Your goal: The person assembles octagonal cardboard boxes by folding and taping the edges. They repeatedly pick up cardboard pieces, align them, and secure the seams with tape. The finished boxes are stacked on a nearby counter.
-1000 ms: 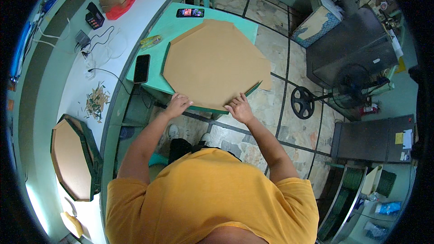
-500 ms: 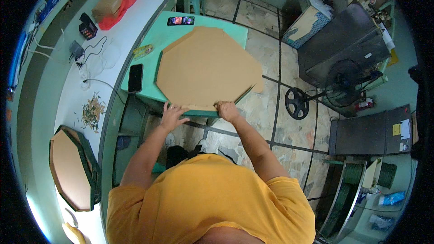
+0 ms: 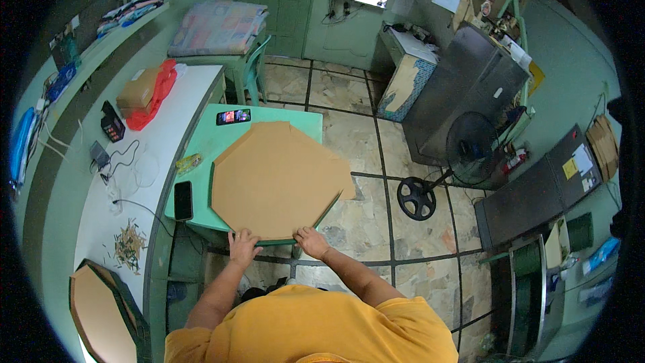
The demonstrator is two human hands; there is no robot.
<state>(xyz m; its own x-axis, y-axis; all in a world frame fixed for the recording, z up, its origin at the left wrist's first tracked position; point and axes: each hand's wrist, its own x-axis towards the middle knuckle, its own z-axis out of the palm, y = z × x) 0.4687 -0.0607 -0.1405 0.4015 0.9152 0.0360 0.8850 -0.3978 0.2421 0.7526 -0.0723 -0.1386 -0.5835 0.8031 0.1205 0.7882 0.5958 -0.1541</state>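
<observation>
Both hands rest at the near edge of a large octagonal cardboard sheet (image 3: 279, 178) in the middle of the frame. The left hand (image 3: 242, 247) lies palm down, fingers spread and released on the cardboard's lower edge. The right hand (image 3: 311, 242) presses flat just beside it, grasping nothing. The cardboard covers most of a small green table (image 3: 222, 138). 2 phones lie on that table: 1 dark (image 3: 183, 200) at left, 1 lit (image 3: 233, 117) at top. A floor fan (image 3: 457, 154) stands to the right.
</observation>
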